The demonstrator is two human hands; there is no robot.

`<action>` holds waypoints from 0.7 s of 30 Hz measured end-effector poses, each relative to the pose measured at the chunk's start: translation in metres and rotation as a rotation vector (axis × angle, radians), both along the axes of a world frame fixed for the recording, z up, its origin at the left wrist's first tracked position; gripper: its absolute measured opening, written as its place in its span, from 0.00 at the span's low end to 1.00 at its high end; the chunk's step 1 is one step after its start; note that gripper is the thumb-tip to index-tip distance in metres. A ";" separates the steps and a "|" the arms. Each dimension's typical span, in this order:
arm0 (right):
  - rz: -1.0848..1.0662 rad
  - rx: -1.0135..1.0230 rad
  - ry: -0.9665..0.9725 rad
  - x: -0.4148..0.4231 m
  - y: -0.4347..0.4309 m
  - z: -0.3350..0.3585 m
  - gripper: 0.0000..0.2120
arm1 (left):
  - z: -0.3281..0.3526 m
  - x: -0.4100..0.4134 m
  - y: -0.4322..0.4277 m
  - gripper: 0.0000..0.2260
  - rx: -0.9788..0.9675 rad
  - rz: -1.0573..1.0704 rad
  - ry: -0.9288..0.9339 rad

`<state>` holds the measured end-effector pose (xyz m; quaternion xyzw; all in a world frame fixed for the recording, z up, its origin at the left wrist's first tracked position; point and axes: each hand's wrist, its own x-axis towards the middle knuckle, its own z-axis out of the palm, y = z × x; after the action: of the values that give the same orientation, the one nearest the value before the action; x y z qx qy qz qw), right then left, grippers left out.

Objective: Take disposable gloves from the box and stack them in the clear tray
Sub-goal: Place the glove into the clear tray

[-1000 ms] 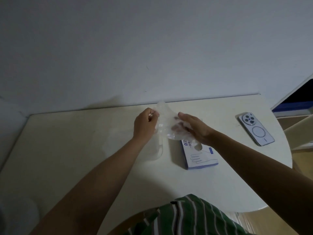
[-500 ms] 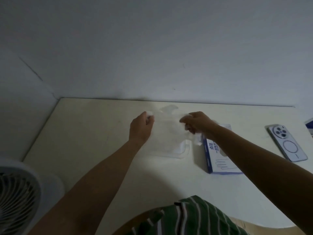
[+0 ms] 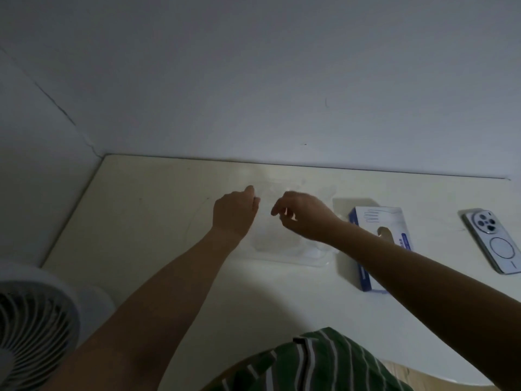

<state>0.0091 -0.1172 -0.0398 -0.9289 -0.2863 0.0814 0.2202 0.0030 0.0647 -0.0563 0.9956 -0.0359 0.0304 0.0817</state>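
Note:
A thin clear glove (image 3: 324,191) is barely visible, spread low over the clear tray (image 3: 298,261) at the table's middle. My left hand (image 3: 235,211) pinches the glove's left edge between closed fingers. Close beside it, my right hand (image 3: 306,217) has its fingers curled downward, pinching the glove above the tray. The blue and white glove box (image 3: 375,221) lies flat just right of the tray, partly hidden behind my right forearm, its oval opening facing up.
A phone (image 3: 497,242) lies face down at the table's right side. A white fan (image 3: 33,328) stands at the lower left by the table's edge. The wall runs along the table's far edge. A green striped garment shows at the bottom.
My view has swung left, bringing the fan in. Both hands have come closer together and dropped lower over the tray with the glove.

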 end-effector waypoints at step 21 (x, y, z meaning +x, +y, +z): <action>-0.120 -0.600 0.359 0.001 0.015 -0.063 0.45 | -0.044 0.006 -0.006 0.48 0.002 -0.052 0.750</action>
<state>0.0098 -0.1019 -0.1027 -0.9383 -0.1510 0.3109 -0.0111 0.0091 0.0589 -0.0998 0.9363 -0.0288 -0.3387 0.0887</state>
